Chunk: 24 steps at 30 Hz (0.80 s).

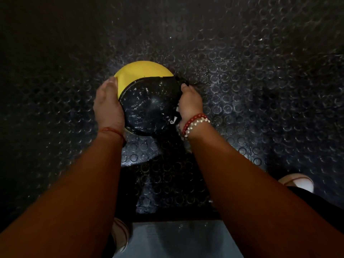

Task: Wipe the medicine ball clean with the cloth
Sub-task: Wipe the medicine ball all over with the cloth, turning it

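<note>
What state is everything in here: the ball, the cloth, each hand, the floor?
medicine ball: held between both hands, black half facing up, yellow half beyond, black skin flecked with pale marks.
cloth: dark, mostly hidden, trapped between right hand and ball.
left hand: cups the ball's left side.
right hand: holds the cloth against the ball's right side.
floor: studded, dark, speckled with pale flecks.

Medicine ball [149, 107]: white marking [174, 121] illegible; no other text

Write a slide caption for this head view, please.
Left hand and right hand hold a yellow-and-black medicine ball over studded black flooring.
</note>
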### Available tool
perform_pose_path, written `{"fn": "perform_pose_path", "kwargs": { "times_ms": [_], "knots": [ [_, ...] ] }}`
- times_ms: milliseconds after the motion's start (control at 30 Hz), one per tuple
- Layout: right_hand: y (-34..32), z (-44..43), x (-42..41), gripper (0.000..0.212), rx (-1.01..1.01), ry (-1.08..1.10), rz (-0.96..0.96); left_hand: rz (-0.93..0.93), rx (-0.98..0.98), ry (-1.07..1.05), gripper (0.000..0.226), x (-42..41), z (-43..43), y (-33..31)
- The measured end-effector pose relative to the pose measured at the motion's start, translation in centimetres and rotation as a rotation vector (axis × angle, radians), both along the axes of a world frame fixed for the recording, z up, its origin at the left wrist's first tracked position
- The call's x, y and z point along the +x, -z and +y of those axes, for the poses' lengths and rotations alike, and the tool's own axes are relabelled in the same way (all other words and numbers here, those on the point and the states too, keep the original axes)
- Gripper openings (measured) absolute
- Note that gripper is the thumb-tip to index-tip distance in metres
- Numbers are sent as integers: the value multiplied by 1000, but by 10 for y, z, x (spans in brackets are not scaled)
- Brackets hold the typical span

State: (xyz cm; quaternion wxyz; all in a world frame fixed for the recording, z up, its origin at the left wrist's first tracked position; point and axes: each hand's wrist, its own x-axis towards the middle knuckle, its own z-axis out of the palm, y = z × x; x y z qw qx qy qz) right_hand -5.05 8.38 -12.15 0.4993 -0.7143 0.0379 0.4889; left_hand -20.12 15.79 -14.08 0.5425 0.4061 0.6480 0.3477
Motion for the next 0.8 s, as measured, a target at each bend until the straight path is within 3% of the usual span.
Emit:
{"fn": "perform_pose_path", "kwargs": {
  "times_ms": [67, 133, 233, 333, 467, 533, 600, 733, 800],
  "knots": [
    [0, -4, -5, 41, -51, 66, 118, -6, 3, -15, 59, 2, 1, -2],
    [-1, -7, -20, 44, -116, 99, 88, 14, -2, -21, 64, 5, 1, -5],
    [-6, -13, -48, 48, -78, 158, -104, 8, 13, -27, 71, 8, -1, -8],
    [-13, -13, -56, 44, -15, 34, -384, 14, 11, -19, 72, 8, -1, -11],
    [-16, 1, -35, 35, 79, -139, -633, 19, 43, 20, 49, 10, -7, -10],
    [-12, 10, -19, 31, 47, -192, -577, 35, 58, 25, 44, 11, -9, -9],
    [-5, 15, -4, 31, 49, -174, -432, 72, 63, 30, 59, 11, -9, -9],
    [4, 10, 7, 36, -21, -9, -50, 92, 54, 39, 72, 11, -11, -11],
    [9, 1, 2, 41, -69, 71, 48, 93, 45, 48, 72, 11, -9, -10]
  ]
}}
